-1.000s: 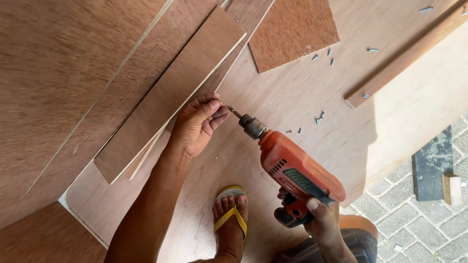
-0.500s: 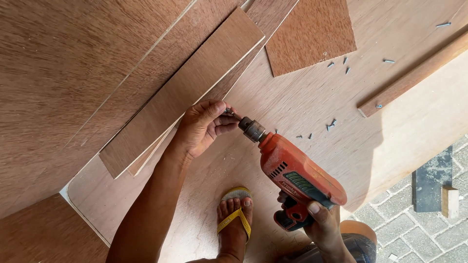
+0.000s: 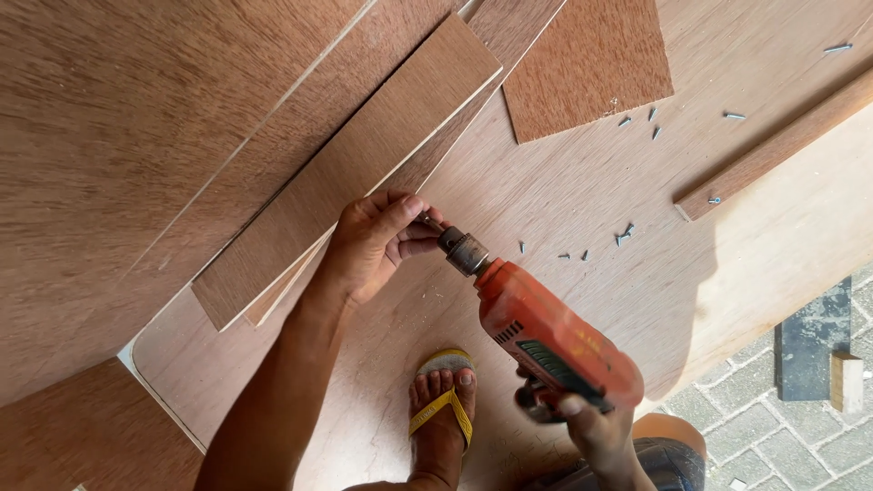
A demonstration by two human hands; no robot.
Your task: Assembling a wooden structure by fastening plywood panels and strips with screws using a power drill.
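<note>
Plywood strip (image 3: 346, 173) is lying slanted on the big plywood sheet (image 3: 564, 209), and at its lower edge the work is done. The orange drill (image 3: 546, 341) is gripped at its handle by the right hand (image 3: 591, 427), fingers closed around the grip. The left hand (image 3: 373, 241) is pinched at the drill tip, thumb and fingers closed on something small there (probably a screw, but it is too hidden to be told). For this step to be done well, the small piece should be kept straight on the bit, the drill held in line with it, and the fingertips kept off the chuck (image 3: 464, 252). Loose screws (image 3: 627, 235) are scattered just beside on the sheet. A foot in a yellow sandal (image 3: 441, 409) is placed on the sheet below.
</note>
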